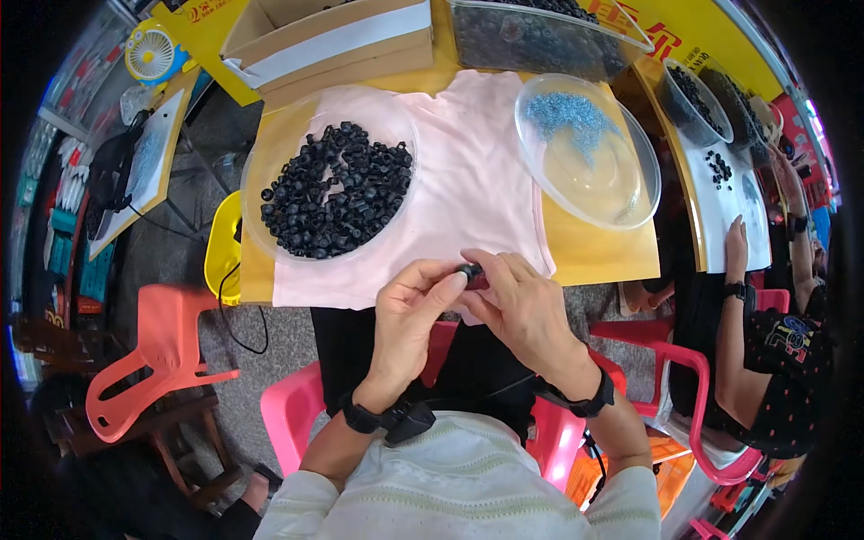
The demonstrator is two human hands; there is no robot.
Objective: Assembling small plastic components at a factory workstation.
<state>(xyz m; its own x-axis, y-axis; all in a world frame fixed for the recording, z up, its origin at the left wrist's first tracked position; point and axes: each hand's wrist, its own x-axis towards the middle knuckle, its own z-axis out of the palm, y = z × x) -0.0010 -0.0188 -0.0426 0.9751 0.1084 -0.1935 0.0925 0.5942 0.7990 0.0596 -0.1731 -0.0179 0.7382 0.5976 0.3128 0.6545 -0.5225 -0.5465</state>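
Observation:
Just over the table's near edge, my left hand [416, 301] pinches a small black plastic part [469, 270] between thumb and forefinger. From the other side, the fingers of my right hand [520, 301] close on the same part. Its exact kind is hard to make out, since fingertips cover much of it. A round clear tray [254, 216] at the left holds a heap of similar black parts [337, 193]. Toward the right sits a round clear bowl [621, 193], with tiny light-blue pieces [576, 121] gathered on its far side. A pale pink cloth [468, 171] lies beneath the tray.
Along the back stand a cardboard box [342, 49] and a clear bin [540, 45] of black parts. People sit at a white-topped table [729, 234] on the right. A yellow bin [225, 252] and a coral stool [166, 342] are at the left.

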